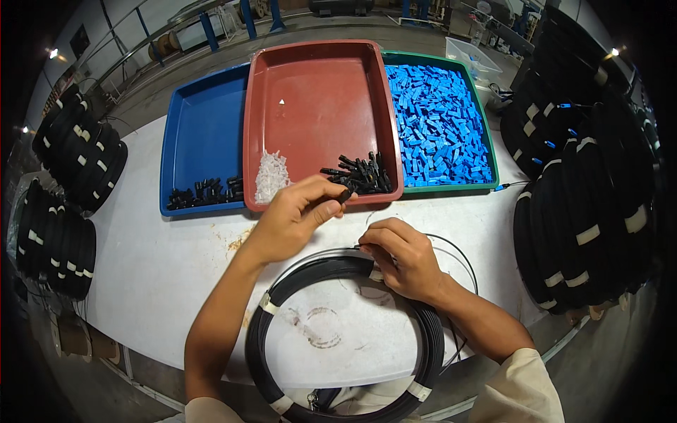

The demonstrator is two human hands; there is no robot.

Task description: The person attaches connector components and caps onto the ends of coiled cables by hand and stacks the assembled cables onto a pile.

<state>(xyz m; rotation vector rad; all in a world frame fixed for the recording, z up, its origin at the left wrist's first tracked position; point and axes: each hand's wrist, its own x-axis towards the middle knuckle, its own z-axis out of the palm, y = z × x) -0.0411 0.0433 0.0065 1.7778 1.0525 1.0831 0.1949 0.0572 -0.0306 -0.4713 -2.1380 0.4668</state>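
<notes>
My left hand (296,217) pinches a small black tubular part (345,196) between thumb and fingers, just over the near rim of the red tray (321,92). To its right and a little nearer, my right hand (405,255) closes on the black cable (310,254) close to its end; the fingers hide part of the tip. The cable belongs to a coil of black cable (257,345) bound with white tape, lying on the white table under my hands. In the red tray sit a heap of clear plastic pieces (271,178) and a pile of black tubular parts (365,173).
A blue tray (204,120) on the left holds more black parts (204,194). The green tray (495,166) on the right is full of blue connectors (441,123). Stacked cable coils stand at the left (84,155) and right (585,225) table edges. A clear bin (474,60) stands behind.
</notes>
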